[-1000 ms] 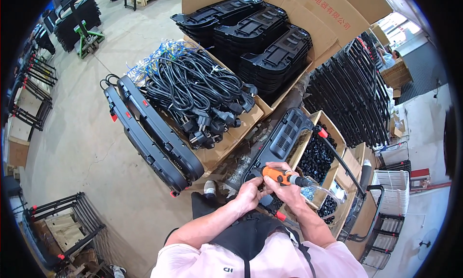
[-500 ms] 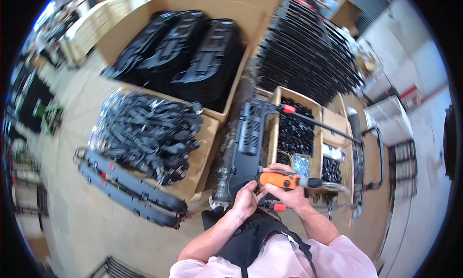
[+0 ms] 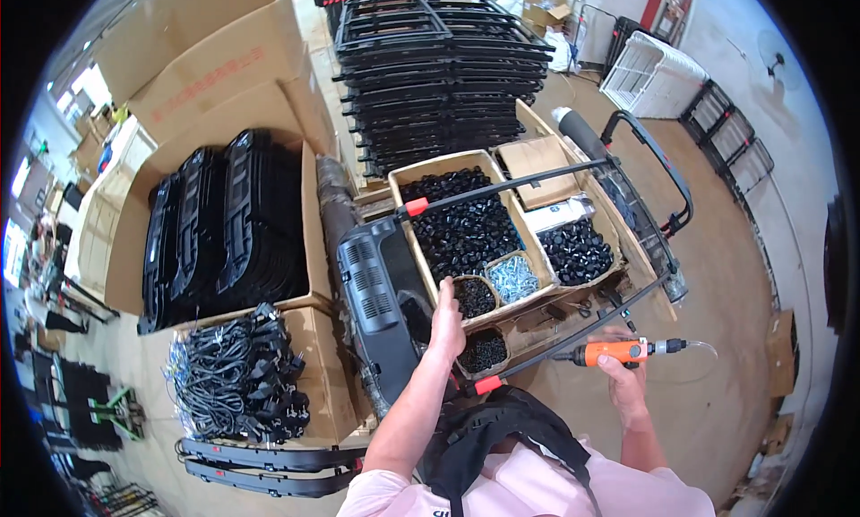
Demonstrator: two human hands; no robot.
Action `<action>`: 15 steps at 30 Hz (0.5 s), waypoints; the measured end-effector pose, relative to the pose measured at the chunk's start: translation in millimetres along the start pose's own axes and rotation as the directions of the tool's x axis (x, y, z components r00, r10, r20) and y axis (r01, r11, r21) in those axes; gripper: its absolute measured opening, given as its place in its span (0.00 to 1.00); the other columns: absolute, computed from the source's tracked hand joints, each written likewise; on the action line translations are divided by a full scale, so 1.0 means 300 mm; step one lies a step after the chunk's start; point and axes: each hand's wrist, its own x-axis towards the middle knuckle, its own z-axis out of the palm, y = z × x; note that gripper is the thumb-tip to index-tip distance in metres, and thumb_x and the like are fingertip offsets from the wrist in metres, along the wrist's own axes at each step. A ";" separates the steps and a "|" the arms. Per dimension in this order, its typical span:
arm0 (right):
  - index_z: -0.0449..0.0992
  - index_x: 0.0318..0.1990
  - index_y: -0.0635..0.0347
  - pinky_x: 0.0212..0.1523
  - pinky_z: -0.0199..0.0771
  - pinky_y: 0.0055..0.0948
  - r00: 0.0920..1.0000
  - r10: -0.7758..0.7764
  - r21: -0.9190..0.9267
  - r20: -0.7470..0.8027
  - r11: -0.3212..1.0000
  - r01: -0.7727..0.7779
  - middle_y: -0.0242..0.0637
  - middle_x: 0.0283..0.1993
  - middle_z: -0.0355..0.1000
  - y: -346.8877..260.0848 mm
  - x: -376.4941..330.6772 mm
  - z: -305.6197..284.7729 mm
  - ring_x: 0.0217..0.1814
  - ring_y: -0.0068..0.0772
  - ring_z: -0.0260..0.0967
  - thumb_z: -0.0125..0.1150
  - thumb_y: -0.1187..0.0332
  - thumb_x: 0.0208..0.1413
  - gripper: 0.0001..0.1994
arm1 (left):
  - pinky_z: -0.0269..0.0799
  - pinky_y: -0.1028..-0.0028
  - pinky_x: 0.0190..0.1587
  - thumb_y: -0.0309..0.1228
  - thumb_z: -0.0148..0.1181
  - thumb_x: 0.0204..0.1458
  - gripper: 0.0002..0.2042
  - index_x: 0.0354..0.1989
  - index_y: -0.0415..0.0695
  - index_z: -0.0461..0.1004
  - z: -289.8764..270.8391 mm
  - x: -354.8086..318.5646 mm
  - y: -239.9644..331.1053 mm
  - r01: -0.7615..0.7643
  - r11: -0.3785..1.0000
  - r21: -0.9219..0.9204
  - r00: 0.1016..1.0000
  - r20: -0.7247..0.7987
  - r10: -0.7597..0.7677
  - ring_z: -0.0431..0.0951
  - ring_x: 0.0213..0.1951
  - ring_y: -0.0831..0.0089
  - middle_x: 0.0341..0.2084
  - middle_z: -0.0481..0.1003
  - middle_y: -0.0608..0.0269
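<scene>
My right hand (image 3: 626, 384) grips an orange power screwdriver (image 3: 611, 352), held level to the right of the frame with its bit toward the left. A cable or hose trails from its rear. My left hand (image 3: 447, 327) is stretched out beside a small bin of dark screws (image 3: 475, 297), fingers extended and seemingly holding nothing. Below and left of that hand lies a long black plastic panel with vents (image 3: 372, 288). A black tubular frame (image 3: 528, 178) with red end pieces joins the panel and spans over the parts boxes.
Wooden trays hold black plastic parts (image 3: 459, 221), silver screws (image 3: 513, 279) and more black pieces (image 3: 576, 251). At left stand a carton of black panels (image 3: 260, 221) and a heap of black cables (image 3: 237, 374). Stacked black frames (image 3: 439, 78) rise behind.
My hands have parted: the right has carried the screwdriver away from the panel's near end to the right, and the left has moved forward to the screw bins. The view has turned right.
</scene>
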 end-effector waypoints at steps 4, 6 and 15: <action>0.68 0.64 0.64 0.62 0.77 0.44 0.992 0.125 -0.024 -0.028 0.992 -0.125 0.49 0.55 0.77 0.142 0.008 -0.246 0.57 0.43 0.78 0.73 0.69 0.50 0.33 | 0.69 0.63 0.65 0.49 0.47 0.74 0.28 0.71 0.40 0.64 0.031 -0.052 -0.049 -0.100 0.968 0.228 0.995 0.038 0.094 0.75 0.62 0.61 0.62 0.74 0.51; 0.68 0.64 0.62 0.61 0.79 0.47 0.987 0.153 0.006 -0.045 0.988 -0.153 0.47 0.56 0.75 0.274 0.041 -0.323 0.58 0.45 0.78 0.73 0.68 0.52 0.32 | 0.76 0.67 0.56 0.45 0.47 0.74 0.23 0.61 0.36 0.74 0.057 -0.118 -0.092 -0.154 0.853 0.498 0.988 0.077 0.133 0.82 0.50 0.66 0.49 0.83 0.54; 0.73 0.54 0.54 0.59 0.80 0.48 0.677 0.735 0.638 0.038 0.503 -0.583 0.38 0.49 0.77 1.172 0.382 -0.453 0.54 0.39 0.76 0.66 0.58 0.64 0.16 | 0.78 0.50 0.55 0.59 0.43 0.69 0.31 0.47 0.44 0.84 0.279 -0.311 -0.219 0.109 -0.229 0.967 0.982 -0.140 -0.124 0.83 0.50 0.44 0.43 0.83 0.41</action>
